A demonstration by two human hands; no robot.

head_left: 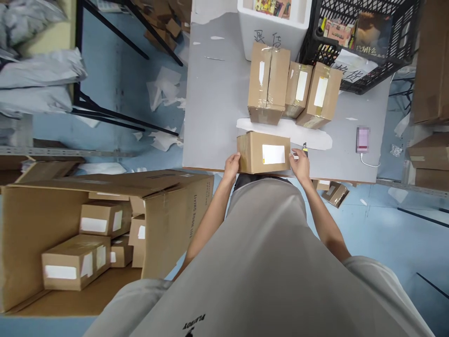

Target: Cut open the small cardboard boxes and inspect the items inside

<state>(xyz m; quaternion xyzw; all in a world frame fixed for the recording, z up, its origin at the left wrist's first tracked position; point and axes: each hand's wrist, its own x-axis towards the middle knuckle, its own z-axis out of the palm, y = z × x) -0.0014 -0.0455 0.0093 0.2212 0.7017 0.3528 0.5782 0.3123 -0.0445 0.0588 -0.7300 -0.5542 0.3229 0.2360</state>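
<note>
Fingers of your left hand (231,167) lie against one end of a cardboard box (268,153); whether they clamp it, you cannot tell. Your right hand (300,164) has its fingers bent at the opposite end, a dark and yellow cutter (305,150) at them, its grip unclear. So the box sits between both sets of fingers, white label up. Just beyond your fingers stand three taped cartons (269,84); farther, a white bin (273,35) and black crate (380,75). Well right of your right fingers lies a phone (363,139); left of your left ones, a big open carton (175,224).
</note>
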